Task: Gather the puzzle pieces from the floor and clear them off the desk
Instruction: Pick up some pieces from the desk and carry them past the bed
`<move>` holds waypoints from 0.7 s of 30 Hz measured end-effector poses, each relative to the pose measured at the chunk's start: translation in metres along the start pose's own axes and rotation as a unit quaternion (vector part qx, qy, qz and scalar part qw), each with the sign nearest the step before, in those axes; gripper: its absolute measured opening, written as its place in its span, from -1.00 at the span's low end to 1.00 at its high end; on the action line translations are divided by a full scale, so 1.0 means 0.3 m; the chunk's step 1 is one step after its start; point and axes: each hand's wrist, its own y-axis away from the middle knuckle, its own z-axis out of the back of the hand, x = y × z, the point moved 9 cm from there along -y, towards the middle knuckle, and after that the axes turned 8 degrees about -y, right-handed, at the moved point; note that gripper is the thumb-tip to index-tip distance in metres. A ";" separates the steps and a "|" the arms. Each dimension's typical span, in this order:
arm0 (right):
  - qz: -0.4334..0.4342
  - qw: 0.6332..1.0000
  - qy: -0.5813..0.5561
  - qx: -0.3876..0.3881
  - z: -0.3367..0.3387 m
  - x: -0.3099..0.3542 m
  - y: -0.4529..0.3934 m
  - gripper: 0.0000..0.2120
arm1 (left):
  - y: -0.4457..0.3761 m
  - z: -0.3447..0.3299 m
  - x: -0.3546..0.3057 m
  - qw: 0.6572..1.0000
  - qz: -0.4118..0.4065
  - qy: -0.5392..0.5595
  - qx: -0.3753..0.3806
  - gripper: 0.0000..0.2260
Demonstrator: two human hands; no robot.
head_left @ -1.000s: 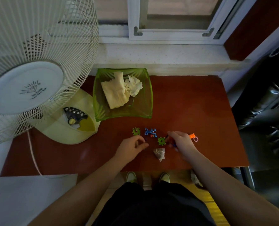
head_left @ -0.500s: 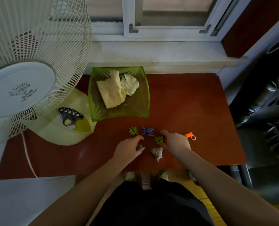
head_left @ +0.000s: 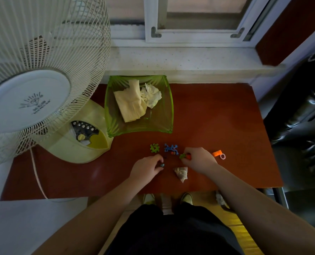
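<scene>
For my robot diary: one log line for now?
left hand: pinching small bead | right hand: gripping green piece | loose: green piece, blue piece

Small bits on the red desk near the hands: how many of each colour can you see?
Green puzzle pieces: 2, one lying free, one pinched by the right hand
Blue piece: 1
Orange piece: 1
Pink ring: 1
Small dark bead at the left hand's fingertips: 1
Total: 6; tiny dark specks between them are too small to count.

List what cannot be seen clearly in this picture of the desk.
- Head view: the right hand covers most of a green piece.
- The small round thing in the left hand is too small to name.
- The fan is cut off at the left edge.
</scene>
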 end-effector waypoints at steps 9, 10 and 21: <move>-0.193 0.708 -0.679 -0.029 -0.095 -0.044 0.109 -0.82 | -0.010 0.012 -0.015 0.999 0.007 0.043 -0.016 -0.83; -0.206 0.668 -0.715 -0.032 -0.110 -0.042 0.114 -0.81 | -0.010 0.024 -0.019 0.998 0.012 0.059 -0.027 -0.83; -0.240 0.434 -0.868 -0.039 -0.163 0.071 0.091 -0.76 | 0.035 0.263 -0.280 0.973 -0.110 0.135 -0.151 -0.89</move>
